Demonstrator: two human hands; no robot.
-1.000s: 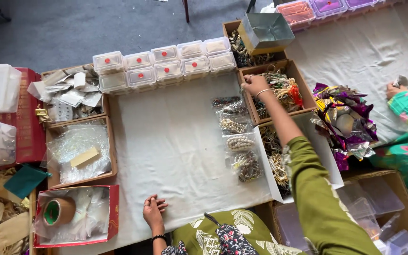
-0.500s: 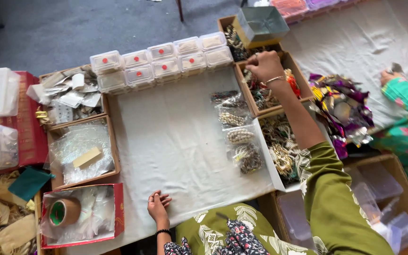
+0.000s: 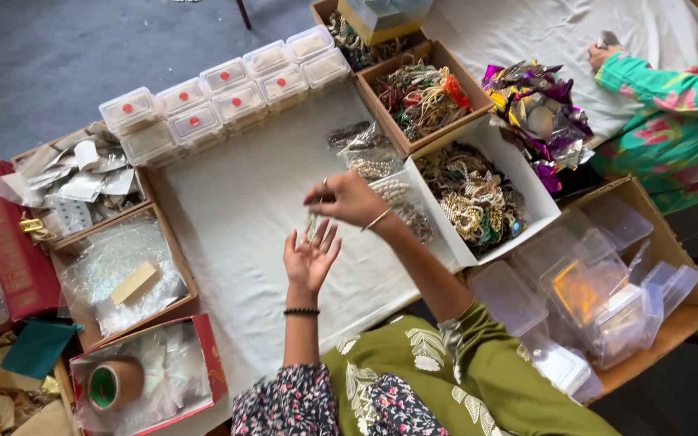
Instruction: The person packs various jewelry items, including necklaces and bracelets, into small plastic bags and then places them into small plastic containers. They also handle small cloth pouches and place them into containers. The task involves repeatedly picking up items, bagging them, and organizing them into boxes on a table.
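Head view: the left hand (image 3: 309, 262) is held palm up with fingers spread apart above the white cloth (image 3: 236, 202), gripping nothing. The right hand (image 3: 347, 199) is positioned just above it, with fingertips pinched together on a small pale jewellery piece (image 3: 313, 224) that hangs down toward the left palm; the exact kind of piece cannot be told.

Small clear packets of beads (image 3: 373, 165) are laid on the cloth just beyond the right hand. A white open box of mixed jewellery (image 3: 474, 198) is placed beside them, and a brown box of tangled pieces (image 3: 422, 95) is set behind it. Two rows of small clear lidded cases with red dots (image 3: 220, 101) are lined along the far edge of the cloth. A roll of brown tape (image 3: 111, 383) is seen in a red box at the near left. A pile of shiny purple wrappers (image 3: 539, 113) is located at the right, near another person's hand (image 3: 605, 55) in a green patterned sleeve.
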